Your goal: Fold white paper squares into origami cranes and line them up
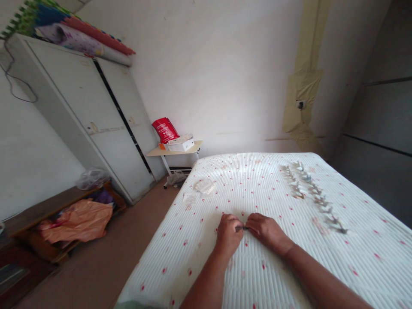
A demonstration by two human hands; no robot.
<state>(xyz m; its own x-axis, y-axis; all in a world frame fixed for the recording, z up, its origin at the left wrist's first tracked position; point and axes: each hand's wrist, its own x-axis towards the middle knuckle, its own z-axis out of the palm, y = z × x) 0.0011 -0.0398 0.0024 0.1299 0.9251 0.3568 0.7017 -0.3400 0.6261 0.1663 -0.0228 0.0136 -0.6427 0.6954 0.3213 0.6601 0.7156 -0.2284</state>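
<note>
My left hand (228, 234) is low over the bed, its fingers pinched on one end of a small dark piece (240, 228). Close beside it, my right hand (265, 231) pinches the other end with its fingertips. The piece is mostly covered by the fingers, so its kind does not show. Both hands rest on or just above a white bedspread (257, 189) with red dots. To the right of them, small folded figures (317, 193), white, grey and brownish, stand in two rows; they look like folded paper.
Some printed papers (204, 186) lie on the bed at the left. A small table (156, 152) beyond the bed carries a red bag (165, 129) and a white box (182, 144). A grey cabinet (80, 98) and a low wooden bench with an orange cloth (79, 221) stand left.
</note>
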